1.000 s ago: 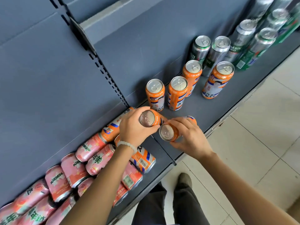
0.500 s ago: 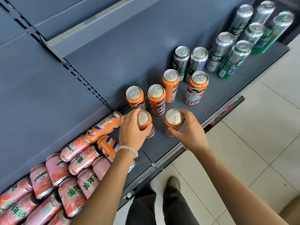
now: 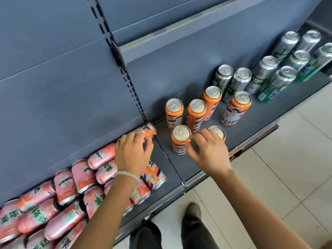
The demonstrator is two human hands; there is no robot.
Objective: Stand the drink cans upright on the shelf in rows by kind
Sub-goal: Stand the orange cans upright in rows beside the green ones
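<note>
Several orange cans stand upright on the grey shelf (image 3: 251, 126); the two nearest are one (image 3: 180, 141) left of my right hand and one (image 3: 218, 132) partly hidden behind its fingers. My right hand (image 3: 208, 151) hovers between them with fingers spread, holding nothing. My left hand (image 3: 133, 153) lies over an orange can on its side (image 3: 148, 129) against the back wall, fingertips touching it, fingers apart. Another orange can (image 3: 155, 177) lies beside my left wrist. Pink cans (image 3: 64, 186) lie in a pile at the left.
Silver and green beer cans (image 3: 264, 74) stand in rows at the far right of the shelf. A slotted upright (image 3: 125, 72) divides the back panel. Tiled floor (image 3: 287, 168) and my shoes lie below the shelf's front edge.
Both hands stood their orange cans upright and let go. My left hand moved left onto the lying orange can; my right hand drew back slightly with fingers spread.
</note>
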